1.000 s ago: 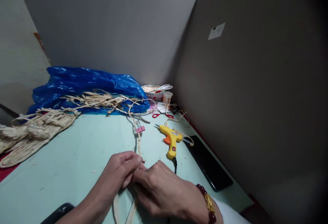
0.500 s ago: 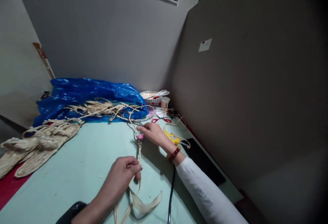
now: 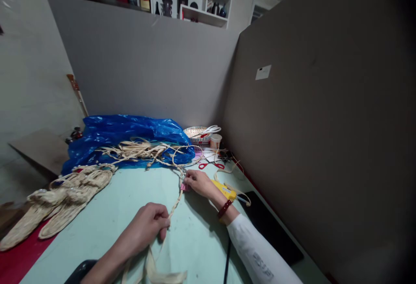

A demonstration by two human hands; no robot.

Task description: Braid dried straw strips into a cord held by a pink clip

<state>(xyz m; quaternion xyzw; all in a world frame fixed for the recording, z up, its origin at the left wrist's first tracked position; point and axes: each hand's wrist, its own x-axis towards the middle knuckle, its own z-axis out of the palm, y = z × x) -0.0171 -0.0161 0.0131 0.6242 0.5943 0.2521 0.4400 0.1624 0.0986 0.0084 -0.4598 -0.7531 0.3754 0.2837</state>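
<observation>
With left grip we pinched the braid (image 3: 176, 204) over the table (image 3: 133, 193); our right hand (image 3: 199, 183) was at the pink clip (image 3: 183, 187) on it, its hold we could not tell. Adjusting the clip seemed the step; next move called for steady left hand (image 3: 149, 225).
</observation>
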